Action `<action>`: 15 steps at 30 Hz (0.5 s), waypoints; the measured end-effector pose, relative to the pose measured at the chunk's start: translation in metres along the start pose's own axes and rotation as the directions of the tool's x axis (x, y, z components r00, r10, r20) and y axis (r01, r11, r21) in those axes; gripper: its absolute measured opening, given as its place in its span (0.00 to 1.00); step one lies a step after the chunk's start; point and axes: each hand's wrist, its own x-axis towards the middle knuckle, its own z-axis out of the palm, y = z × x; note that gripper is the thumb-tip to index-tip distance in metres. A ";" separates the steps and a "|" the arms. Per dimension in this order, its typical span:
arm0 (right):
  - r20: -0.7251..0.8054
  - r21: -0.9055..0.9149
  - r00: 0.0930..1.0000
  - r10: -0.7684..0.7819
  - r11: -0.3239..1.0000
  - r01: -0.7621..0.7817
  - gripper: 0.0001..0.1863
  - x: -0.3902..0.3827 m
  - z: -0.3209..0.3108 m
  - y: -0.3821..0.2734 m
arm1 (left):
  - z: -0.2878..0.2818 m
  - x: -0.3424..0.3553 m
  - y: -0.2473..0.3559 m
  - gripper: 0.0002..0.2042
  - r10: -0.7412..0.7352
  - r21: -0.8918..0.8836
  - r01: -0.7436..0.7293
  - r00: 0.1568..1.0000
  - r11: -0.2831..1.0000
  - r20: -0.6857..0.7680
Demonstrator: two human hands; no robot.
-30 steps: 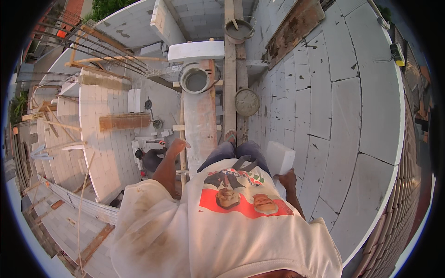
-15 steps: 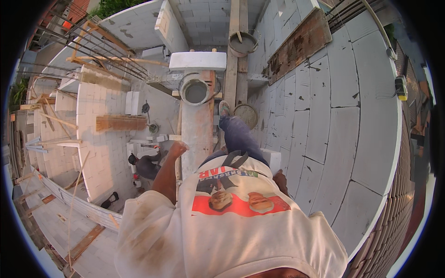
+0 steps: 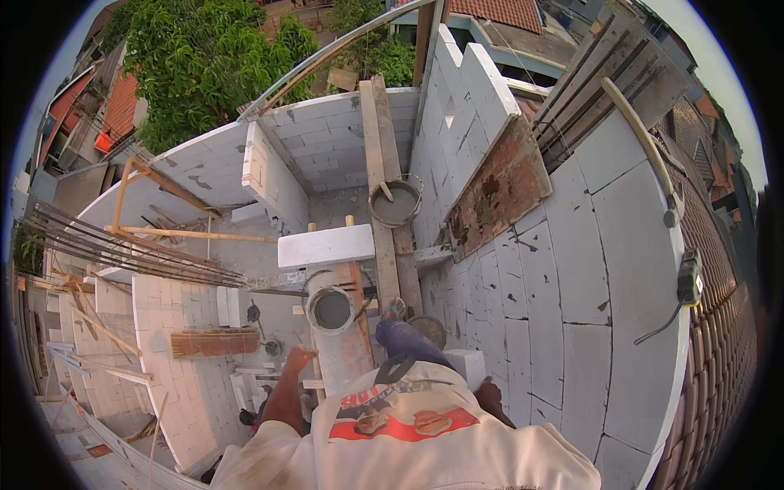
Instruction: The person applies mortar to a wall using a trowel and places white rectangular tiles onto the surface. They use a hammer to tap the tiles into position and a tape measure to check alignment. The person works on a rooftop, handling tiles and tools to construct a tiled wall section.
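One white block (image 3: 464,365) was right of the trousered leg (image 3: 415,341), its near edge gripped by the right hand (image 3: 490,394). The left hand (image 3: 300,358), left of the grey board (image 3: 343,366), held nothing visible; its openness couldn't be told. A bucket (image 3: 310,309) stood farther off.

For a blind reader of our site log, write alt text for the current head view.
From above, a person's right hand is at the edge of a white block beside their leg, while the left hand extends leftward. Ahead sit buckets of grey mix and a long white block, among white block walls with trees and tiled roofs outside.
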 end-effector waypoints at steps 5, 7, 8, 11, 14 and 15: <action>-0.066 0.067 0.998 0.025 0.998 -0.021 0.61 0.014 -0.080 -0.065 | -0.020 0.093 0.090 0.10 0.242 -0.064 -0.241 0.970 0.968 0.009; -0.150 0.072 0.989 0.004 0.997 0.007 0.58 0.023 -0.105 -0.089 | -0.027 0.116 0.121 0.15 0.361 -0.082 -0.364 0.931 0.928 -0.043; -0.173 0.086 0.985 -0.002 0.996 0.017 0.58 0.029 -0.114 -0.094 | -0.026 0.128 0.145 0.16 0.308 -0.067 -0.308 0.951 0.949 -0.002; -0.225 0.124 0.974 -0.015 0.991 0.044 0.60 0.043 -0.136 -0.113 | -0.014 0.156 0.149 0.25 0.140 -0.198 -0.128 0.989 0.972 0.048; -0.242 0.144 0.970 -0.026 0.988 0.063 0.62 0.045 -0.165 -0.147 | -0.017 0.176 0.119 0.25 0.052 0.025 -0.056 0.987 0.998 0.155; -0.239 0.154 0.971 -0.012 0.987 0.050 0.62 0.047 -0.171 -0.153 | -0.016 0.177 0.130 0.25 0.026 0.056 -0.037 0.982 0.998 0.187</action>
